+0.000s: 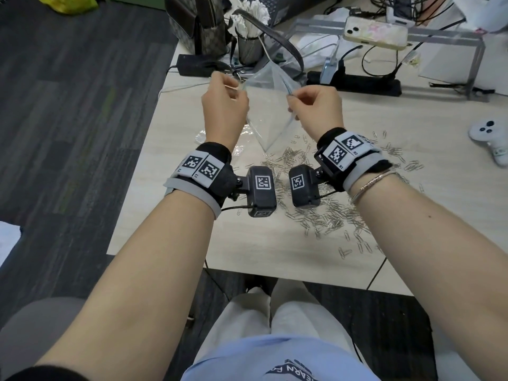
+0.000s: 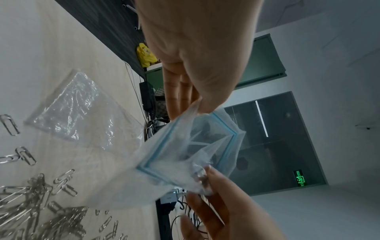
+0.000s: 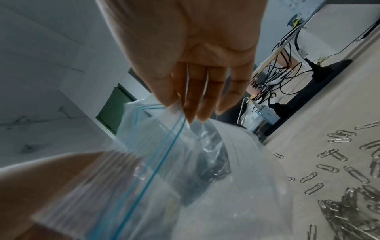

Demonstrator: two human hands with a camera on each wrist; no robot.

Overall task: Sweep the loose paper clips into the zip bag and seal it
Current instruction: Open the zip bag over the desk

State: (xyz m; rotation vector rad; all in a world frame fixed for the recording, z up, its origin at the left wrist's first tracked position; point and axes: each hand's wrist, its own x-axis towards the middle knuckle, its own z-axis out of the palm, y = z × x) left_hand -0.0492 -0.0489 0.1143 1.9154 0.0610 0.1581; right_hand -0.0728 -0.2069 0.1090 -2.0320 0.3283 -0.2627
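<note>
Both hands hold a clear zip bag (image 1: 268, 116) with a blue zip strip up above the desk, its mouth pulled apart. My left hand (image 1: 224, 101) pinches one lip of the mouth, my right hand (image 1: 316, 104) pinches the other. In the left wrist view the zip bag (image 2: 185, 151) gapes open between the left hand (image 2: 202, 104) and the right hand (image 2: 207, 178). The right wrist view shows the right hand (image 3: 180, 107) pinching the zip bag (image 3: 164, 154) by its blue strip. Loose silver paper clips (image 1: 330, 215) lie scattered below, with paper clips (image 2: 30, 203) and paper clips (image 3: 349, 194) near both wrists.
A second crumpled clear bag (image 1: 220, 138) lies flat on the desk (image 1: 247, 243) under my left wrist. Behind stand a pen cup (image 1: 248, 48), a patterned handbag (image 1: 198, 26), a black power strip (image 1: 354, 83), cables and a phone (image 1: 375, 33). A white toy (image 1: 489, 138) lies right.
</note>
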